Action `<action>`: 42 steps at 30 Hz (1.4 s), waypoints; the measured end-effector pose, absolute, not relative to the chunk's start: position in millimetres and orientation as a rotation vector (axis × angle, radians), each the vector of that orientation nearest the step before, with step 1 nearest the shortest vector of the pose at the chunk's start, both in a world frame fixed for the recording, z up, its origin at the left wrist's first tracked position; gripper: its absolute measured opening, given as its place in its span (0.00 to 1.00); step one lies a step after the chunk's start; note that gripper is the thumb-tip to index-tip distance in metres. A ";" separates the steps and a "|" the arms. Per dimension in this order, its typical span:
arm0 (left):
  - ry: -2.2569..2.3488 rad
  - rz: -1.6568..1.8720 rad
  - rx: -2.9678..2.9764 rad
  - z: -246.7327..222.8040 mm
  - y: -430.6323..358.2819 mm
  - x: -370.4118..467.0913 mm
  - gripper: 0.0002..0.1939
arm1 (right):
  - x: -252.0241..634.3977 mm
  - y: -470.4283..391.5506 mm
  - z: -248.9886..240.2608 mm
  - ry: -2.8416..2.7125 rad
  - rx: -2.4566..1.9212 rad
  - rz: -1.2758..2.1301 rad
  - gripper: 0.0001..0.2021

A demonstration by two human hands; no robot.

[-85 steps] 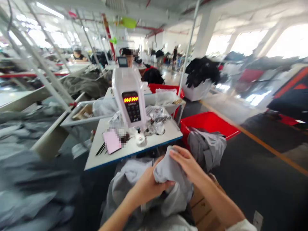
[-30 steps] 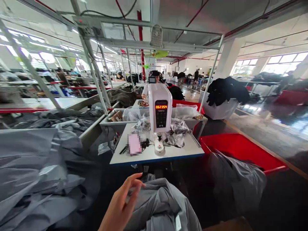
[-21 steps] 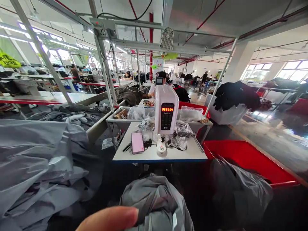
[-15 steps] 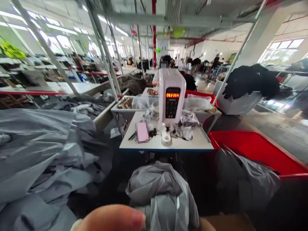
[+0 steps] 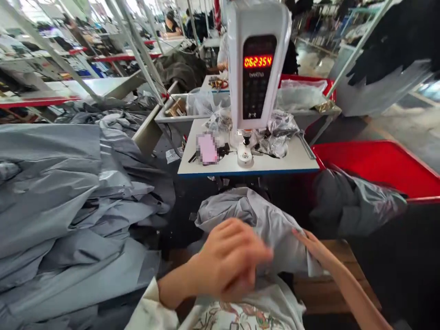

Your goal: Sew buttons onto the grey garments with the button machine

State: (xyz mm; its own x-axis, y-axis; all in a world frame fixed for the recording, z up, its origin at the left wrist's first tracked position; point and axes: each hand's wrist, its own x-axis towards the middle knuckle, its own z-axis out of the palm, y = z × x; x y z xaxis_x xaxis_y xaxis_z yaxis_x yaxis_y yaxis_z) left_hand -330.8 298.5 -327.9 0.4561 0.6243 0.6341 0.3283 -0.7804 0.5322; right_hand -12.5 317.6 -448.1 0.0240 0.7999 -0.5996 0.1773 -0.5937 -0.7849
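A bundled grey garment lies over my lap, below the front edge of the machine table. My right hand holds its right side, with some of the fingers hidden by the cloth. In front of my body, my left hand is raised over the near part of the garment. Its fingers look bent but are smeared by motion, and whether anything is in them is hidden. Ahead stands a white machine with a lit red number display, over a small round base on the white table.
A large heap of grey garments fills the left side. At right stands a red bin, with a bagged grey bundle beside it. Plastic bags and a pink, pixelated item lie on the table. A wooden seat is beneath me.
My view has tilted down and come nearer the table. A blurred finger at the bottom edge has given way to both hands in view, the right one at the garment's side.
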 end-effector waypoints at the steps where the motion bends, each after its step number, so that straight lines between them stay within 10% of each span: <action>1: 0.861 1.086 2.368 -343.4 311.3 -316.9 0.12 | -16.0 318.5 -441.4 -0.882 -1.761 1.653 0.21; 8: 1.187 0.576 2.186 -454.0 331.3 -267.1 0.52 | -31.6 315.8 -430.7 -0.440 -1.524 1.822 0.26; 12: 1.221 0.526 1.946 -475.3 326.1 -270.7 0.16 | -33.1 307.8 -434.7 -0.566 -1.494 1.824 0.23; 17: 1.224 0.735 1.560 -448.6 326.7 -316.6 0.07 | -4.9 318.5 -440.7 -1.019 -1.480 1.663 0.29; 28: 0.867 -0.164 1.783 -395.0 300.8 -389.9 0.24 | -5.6 313.3 -465.7 -1.939 -1.338 1.831 0.20; 42: 0.584 0.406 2.178 -350.8 393.6 -300.5 0.27 | -69.5 319.7 -347.5 -1.625 -1.348 1.515 0.22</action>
